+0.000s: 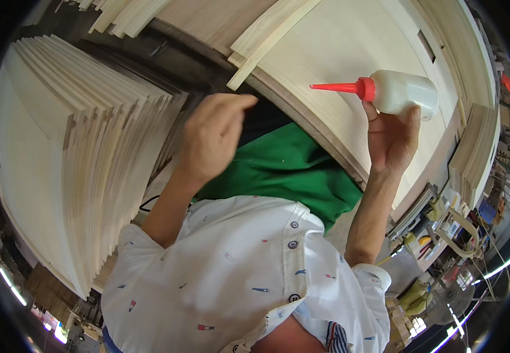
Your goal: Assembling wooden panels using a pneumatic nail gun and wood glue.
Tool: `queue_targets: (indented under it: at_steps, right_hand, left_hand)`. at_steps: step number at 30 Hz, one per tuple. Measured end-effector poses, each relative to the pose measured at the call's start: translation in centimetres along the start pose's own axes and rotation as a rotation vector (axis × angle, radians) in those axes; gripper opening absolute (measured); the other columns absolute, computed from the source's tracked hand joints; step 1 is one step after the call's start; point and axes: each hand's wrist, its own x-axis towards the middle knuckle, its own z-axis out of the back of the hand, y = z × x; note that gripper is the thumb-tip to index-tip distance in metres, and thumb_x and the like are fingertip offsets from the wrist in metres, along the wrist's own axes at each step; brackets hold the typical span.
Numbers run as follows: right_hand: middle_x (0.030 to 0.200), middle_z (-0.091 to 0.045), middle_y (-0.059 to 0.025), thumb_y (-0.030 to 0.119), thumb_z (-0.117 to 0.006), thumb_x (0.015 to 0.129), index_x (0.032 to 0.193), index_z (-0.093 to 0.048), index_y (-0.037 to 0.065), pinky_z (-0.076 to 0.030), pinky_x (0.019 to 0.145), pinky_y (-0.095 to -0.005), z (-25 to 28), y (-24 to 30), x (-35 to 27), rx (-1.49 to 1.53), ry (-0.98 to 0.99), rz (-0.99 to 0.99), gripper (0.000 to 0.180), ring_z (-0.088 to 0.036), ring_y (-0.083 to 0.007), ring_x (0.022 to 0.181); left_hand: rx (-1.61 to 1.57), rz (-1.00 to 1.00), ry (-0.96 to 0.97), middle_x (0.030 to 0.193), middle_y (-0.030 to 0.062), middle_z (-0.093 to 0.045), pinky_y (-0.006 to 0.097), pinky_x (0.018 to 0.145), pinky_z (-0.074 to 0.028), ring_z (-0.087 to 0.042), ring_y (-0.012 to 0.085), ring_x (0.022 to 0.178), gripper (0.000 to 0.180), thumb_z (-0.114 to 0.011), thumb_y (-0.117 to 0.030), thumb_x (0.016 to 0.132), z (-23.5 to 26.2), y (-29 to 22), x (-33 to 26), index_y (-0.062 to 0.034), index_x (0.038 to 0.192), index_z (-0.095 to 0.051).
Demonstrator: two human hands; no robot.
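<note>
My right hand (391,141) is closed round a translucent squeeze bottle (405,93) with a milky look. The bottle lies on its side in the grip, its red cap and long thin nozzle (337,87) pointing left. It is held up over a pale wooden panel (337,41). Near the front left corner of that panel, my left hand (213,136) hangs in the air. Its fingers are loosely curled in, with the index finger reaching furthest right, and nothing shows in them. The palm side is partly hidden.
Light wooden strips (272,38) lie along the panel's left side. At left stands a tall stack of thin wooden boards (114,141). More boards (475,144) are piled at right, beside a cluttered bench (425,244). A green cloth (284,167) covers my lap.
</note>
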Motion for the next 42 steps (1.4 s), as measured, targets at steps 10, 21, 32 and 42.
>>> queue_targets:
  at_steps: [10, 21, 32, 42]
  right_hand:
    - [0.109, -0.06, -0.0135, 0.014, -0.074, 0.079, 0.121, -0.049, -0.005, -0.052, 0.09, -0.0434, -4.5, -0.8, 4.3, -0.374, 0.187, 0.007, 0.053, -0.061, -0.0239, 0.101]
    - [0.104, -0.062, -0.0115, 0.002, -0.076, 0.075, 0.117, -0.054, -0.003, -0.05, 0.089, -0.0396, -4.2, -1.9, 5.2, -0.246, 0.182, -0.068, 0.048, -0.061, -0.0218, 0.099]
    - [0.104, -0.062, -0.013, -0.003, -0.076, 0.073, 0.117, -0.054, -0.004, -0.052, 0.084, -0.0362, -4.3, -2.1, 5.3, -0.282, 0.201, -0.119, 0.049, -0.063, -0.0221, 0.095]
    - [0.104, -0.062, -0.014, -0.003, -0.076, 0.072, 0.116, -0.053, -0.004, -0.053, 0.085, -0.0361, -4.4, -1.7, 4.9, -0.275, 0.194, -0.105, 0.05, -0.063, -0.0223, 0.096]
  left_hand:
    - [-0.097, -0.639, 0.163, 0.107, 0.0072, -0.062, 0.041, 0.096, -0.043, -0.054, 0.0254, 0.111, 0.021, -0.062, -0.005, 0.075, -10.8, -2.8, 4.9, -0.0036, 0.096, -0.066]
    - [-0.066, -0.619, 0.21, 0.096, 0.0047, -0.061, 0.041, 0.096, -0.041, -0.054, 0.0242, 0.101, 0.012, -0.059, -0.011, 0.078, -12.8, -2.7, 6.9, -0.0061, 0.087, -0.064]
    - [-0.135, -0.608, 0.191, 0.097, 0.0055, -0.061, 0.042, 0.097, -0.04, -0.055, 0.0247, 0.105, 0.011, -0.06, -0.011, 0.079, -12.9, -2.7, 6.9, -0.0063, 0.088, -0.065]
    - [-0.119, -0.614, 0.189, 0.096, 0.0053, -0.062, 0.041, 0.095, -0.041, -0.055, 0.0234, 0.103, 0.01, -0.061, -0.011, 0.078, -13.0, -2.7, 6.9, -0.0071, 0.087, -0.065]
